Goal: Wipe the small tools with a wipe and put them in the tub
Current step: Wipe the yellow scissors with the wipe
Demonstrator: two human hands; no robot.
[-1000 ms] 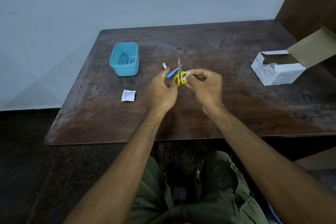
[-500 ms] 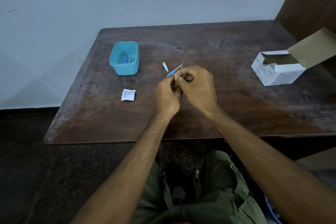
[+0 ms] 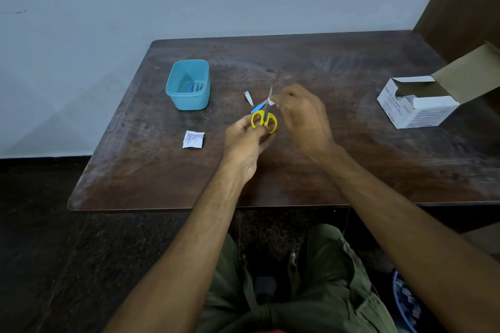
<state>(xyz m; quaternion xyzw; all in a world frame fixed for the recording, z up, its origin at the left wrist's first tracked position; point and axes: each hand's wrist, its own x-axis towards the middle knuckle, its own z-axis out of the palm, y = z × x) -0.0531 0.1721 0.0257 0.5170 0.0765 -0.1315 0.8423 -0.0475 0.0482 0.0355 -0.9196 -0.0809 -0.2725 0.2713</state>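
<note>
Half a second on, both hands have parted and the scissors [image 3: 264,118], hidden between them before, show again above the dark wooden table [image 3: 351,159]. The left hand [image 3: 247,140] grips the yellow handles, blades pointing away from the person. The right hand [image 3: 303,116] pinches a small white wipe [image 3: 270,101] around the blades near their tip; most of the wipe is hidden under the fingers. Behind the scissors, a blue-handled tool [image 3: 257,108] lies on the table, partly covered by the blades, with a small metal nail clipper [image 3: 248,97] just to its left. A teal tub [image 3: 188,85] stands well to the left, holding a few small items too dim to identify. A torn white sachet [image 3: 193,139] lies in front of the tub. At the right edge an open cardboard box [image 3: 422,104] sits with its flap cut off by the frame.
</note>
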